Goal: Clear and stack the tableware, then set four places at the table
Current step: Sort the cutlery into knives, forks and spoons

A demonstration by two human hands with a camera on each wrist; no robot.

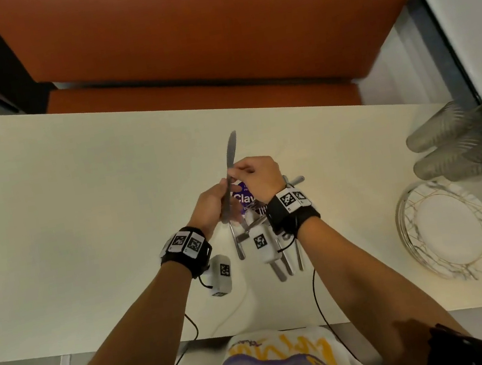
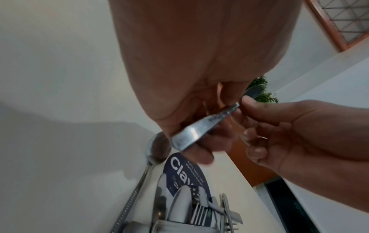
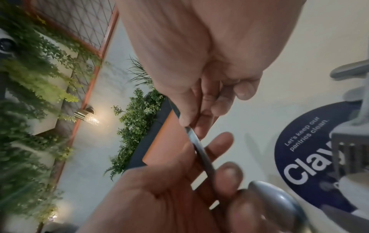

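Observation:
A steel table knife (image 1: 231,158) is held above the middle of the cream table (image 1: 85,236), blade pointing away from me. My left hand (image 1: 223,197) curls its fingers round the handle (image 2: 197,130). My right hand (image 1: 236,172) pinches the same knife higher up, near where the blade begins (image 3: 196,141). Below both hands lies a loose pile of forks, knives and spoons (image 1: 270,250), partly on a round dark blue sticker (image 1: 244,200). A spoon (image 2: 157,148) rests at the pile's left edge.
Ribbed glasses (image 1: 462,143) lie stacked on their sides at the table's right end. Just nearer stands a stack of marbled plates (image 1: 447,229). An orange bench (image 1: 197,48) runs behind the far edge. Cables trail from my wrists over the near edge.

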